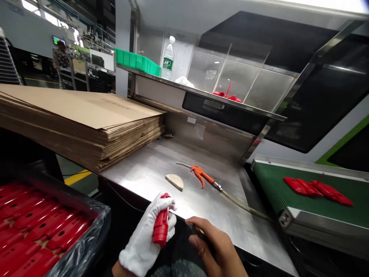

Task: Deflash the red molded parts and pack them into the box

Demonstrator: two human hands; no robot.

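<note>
In a white glove, my left hand (147,234) is closed around a red plastic part (161,225) just in front of the metal table's edge. My bare right hand (215,246) is to the right of it, fingers curled around something dark that I cannot make out. On the metal table (138,169) lie a pale half-round piece (175,181) and an orange air gun (201,175) with a clear hose. Neither hand touches them.
Stacked cardboard sheets (86,109) cover the table's left. A plastic-lined box (100,221) of red parts stands lower left. At right, a green conveyor (268,177) carries red parts (317,189). A shelf above holds a green tray (137,62) and a bottle (168,59). A person stands far left.
</note>
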